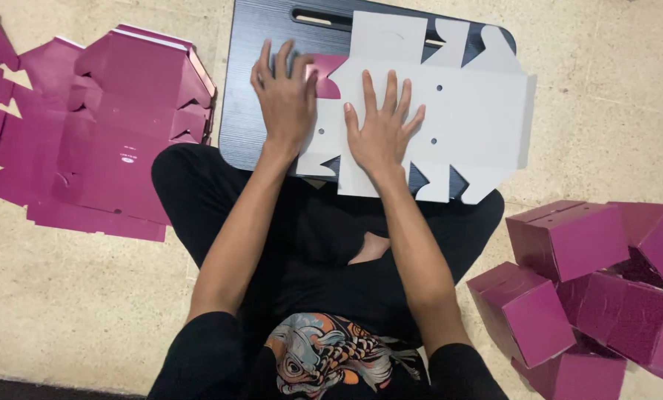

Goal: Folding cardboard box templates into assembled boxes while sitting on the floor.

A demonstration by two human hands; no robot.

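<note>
A flat die-cut cardboard box blank (465, 111), white side up, lies on a black lap board (250, 89). My left hand (283, 92) presses flat on the blank's left end, where a magenta flap (327, 74) is folded over. My right hand (382, 130) lies palm down with fingers spread on the middle of the blank. Neither hand grips anything.
A stack of flat magenta box blanks (101, 126) lies on the floor to the left. Several assembled magenta boxes (591, 289) are piled at the right. My crossed legs in black trousers (324, 230) sit under the board. The floor (72, 296) is beige.
</note>
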